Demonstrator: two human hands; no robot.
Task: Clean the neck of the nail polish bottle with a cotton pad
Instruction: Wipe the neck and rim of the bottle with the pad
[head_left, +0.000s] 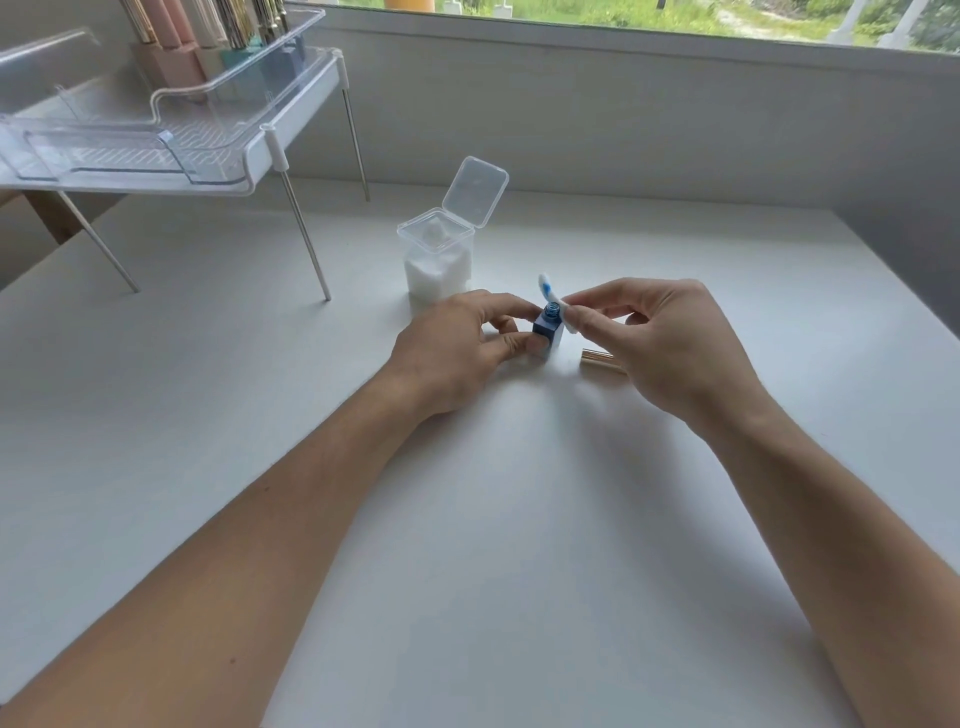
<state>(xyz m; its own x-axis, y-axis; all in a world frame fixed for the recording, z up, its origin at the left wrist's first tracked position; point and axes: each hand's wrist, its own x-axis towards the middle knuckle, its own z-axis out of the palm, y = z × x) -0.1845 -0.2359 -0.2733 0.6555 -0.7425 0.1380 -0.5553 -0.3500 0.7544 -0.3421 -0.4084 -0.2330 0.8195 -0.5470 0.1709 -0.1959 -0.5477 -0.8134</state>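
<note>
A small square blue nail polish bottle (546, 328) stands uncapped on the white table (467, 519), its threaded neck showing at the top. My left hand (452, 348) holds the bottle's base between thumb and fingers. My right hand (670, 343) pinches a white cotton pad (551, 297) stained blue, and the pad lies against the right side of the neck with one end sticking up.
A gold bottle cap (597, 357) lies on the table under my right hand. A clear box of cotton pads (439, 265) with its lid flipped open stands just behind the bottle. A clear organiser shelf (156, 135) on thin legs fills the far left.
</note>
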